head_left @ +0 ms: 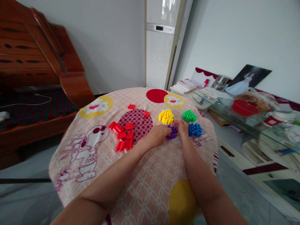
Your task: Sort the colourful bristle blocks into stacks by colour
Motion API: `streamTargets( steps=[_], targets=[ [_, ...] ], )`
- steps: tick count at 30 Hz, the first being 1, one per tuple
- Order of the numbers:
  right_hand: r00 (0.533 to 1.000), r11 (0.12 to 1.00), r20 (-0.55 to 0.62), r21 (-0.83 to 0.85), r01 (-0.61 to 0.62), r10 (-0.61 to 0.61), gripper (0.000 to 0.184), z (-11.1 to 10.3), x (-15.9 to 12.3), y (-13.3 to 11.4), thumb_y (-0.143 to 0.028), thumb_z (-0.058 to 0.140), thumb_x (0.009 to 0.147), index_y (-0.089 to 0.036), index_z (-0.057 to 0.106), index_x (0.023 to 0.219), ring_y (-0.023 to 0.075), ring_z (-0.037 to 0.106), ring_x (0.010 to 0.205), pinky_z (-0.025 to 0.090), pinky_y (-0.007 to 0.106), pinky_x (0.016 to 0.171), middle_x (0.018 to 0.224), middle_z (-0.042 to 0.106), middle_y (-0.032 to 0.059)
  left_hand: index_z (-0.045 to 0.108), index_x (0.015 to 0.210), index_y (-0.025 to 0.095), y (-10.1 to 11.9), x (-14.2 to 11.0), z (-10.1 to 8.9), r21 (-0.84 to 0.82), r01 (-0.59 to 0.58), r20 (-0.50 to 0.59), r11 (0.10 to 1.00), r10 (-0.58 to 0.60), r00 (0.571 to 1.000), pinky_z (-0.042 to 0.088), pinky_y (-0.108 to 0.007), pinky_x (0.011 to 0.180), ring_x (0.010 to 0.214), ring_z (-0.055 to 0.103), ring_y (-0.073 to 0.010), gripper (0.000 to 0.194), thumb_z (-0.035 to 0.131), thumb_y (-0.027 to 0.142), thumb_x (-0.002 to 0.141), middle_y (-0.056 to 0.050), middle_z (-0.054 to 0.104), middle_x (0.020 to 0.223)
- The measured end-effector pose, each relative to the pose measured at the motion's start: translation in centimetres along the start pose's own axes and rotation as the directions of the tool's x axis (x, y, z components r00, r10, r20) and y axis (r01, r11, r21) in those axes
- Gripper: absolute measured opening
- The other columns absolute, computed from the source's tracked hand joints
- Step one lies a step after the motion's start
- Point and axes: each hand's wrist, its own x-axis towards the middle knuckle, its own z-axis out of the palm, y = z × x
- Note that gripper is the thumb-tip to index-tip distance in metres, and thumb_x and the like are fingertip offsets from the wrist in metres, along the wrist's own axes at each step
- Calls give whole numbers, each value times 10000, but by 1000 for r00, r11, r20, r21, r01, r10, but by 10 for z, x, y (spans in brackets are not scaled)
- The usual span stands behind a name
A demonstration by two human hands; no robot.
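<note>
A small heap of purple bead-like pieces point(173, 132) sits between my two hands on the cloth-covered round table point(150, 175). My left hand point(157, 136) rests against the heap's left side, its fingers reaching forward and slightly bent. On the other side, my right hand point(182, 127) stands on edge with fingers stretched out, palm facing the purple pieces. Yellow pieces point(166, 116) are piled just beyond my fingers. A green pile point(189, 116) and a blue pile point(195, 130) lie beside my right hand. Neither hand visibly lifts a piece.
Red ribbed pieces point(122, 135) are scattered on the table's left half, two of them farther back. A glass-topped cabinet point(236, 115) with papers and a red bowl point(245, 107) stands at right. A wooden bench point(44, 78) is at left, a white upright unit point(160, 56) behind.
</note>
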Motion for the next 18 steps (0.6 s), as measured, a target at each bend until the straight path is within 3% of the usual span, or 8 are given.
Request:
streamTargets(
  steps=[12,18],
  targets=[
    [1000,1000,12,-15,10,-10,350,-2,-1,1,-508,572,751,-189,713,777,247,726,732,611,414,730,755,753,59,570,992,167,3,2,7,-88,-69,-88,994,61,994,501,-317,881,986,600,-204,223,493,36,828,-102,628,1075],
    [1000,1000,2,-25,-3,3,338,-1,-2,-2,-494,574,752,-187,713,772,246,725,758,611,399,728,761,753,56,582,975,183,-6,0,0,-138,-23,-171,990,-1,985,501,-338,887,990,601,-218,160,618,183,819,-76,625,1029]
  ],
)
